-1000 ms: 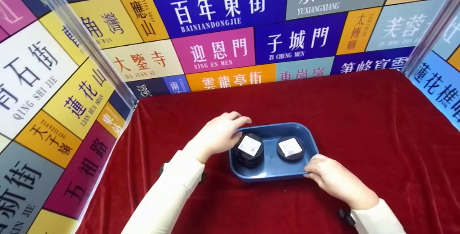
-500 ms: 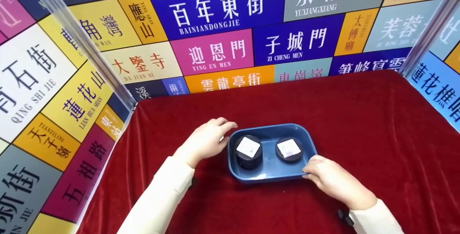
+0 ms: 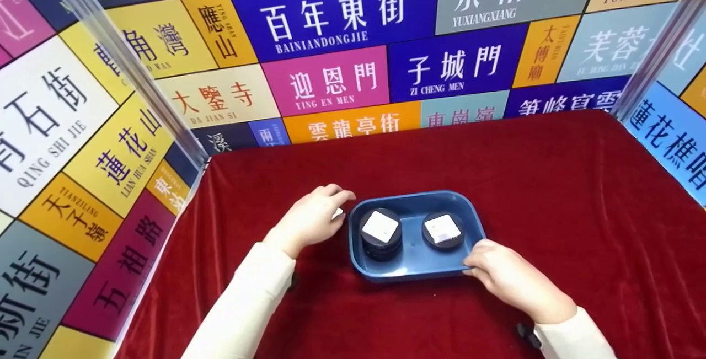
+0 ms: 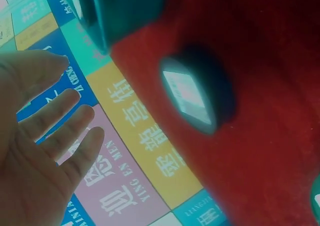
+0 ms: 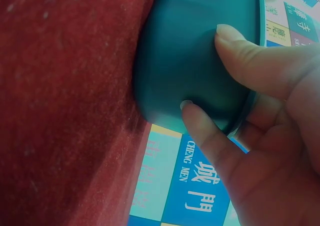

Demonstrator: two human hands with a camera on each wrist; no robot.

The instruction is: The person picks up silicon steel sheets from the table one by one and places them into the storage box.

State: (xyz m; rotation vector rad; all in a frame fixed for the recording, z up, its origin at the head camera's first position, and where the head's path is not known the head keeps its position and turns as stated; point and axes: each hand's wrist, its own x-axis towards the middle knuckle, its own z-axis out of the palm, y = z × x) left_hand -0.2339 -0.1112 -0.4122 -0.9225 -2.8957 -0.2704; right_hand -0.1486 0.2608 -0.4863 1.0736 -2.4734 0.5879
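Note:
A blue plastic tray (image 3: 419, 271) stands on the red cloth. In it lie a stack of black round discs with a white label on top (image 3: 380, 229) and, on the right, a black disc with a white label (image 3: 444, 229). My right hand (image 3: 513, 279) grips the tray's near right corner, thumb and a finger against its outer wall in the right wrist view. Apart from the tray's left end is my left hand (image 3: 311, 218), its fingers extended and holding nothing. Below it, the left wrist view has another labelled black disc (image 4: 190, 96) lying on the cloth, mostly hidden from the head view.
The red velvet cloth (image 3: 469, 166) covers the table. Panels with coloured street-name signs (image 3: 325, 78) stand along the back and sides. Clear upright posts (image 3: 138, 72) mark the corners. A partly cut-off green object (image 4: 316, 198) shows at the left wrist view's right edge.
My left hand has moved left, away from the stack and the tray's rim. The right hand keeps its grip on the tray's corner, and the discs inside stay put.

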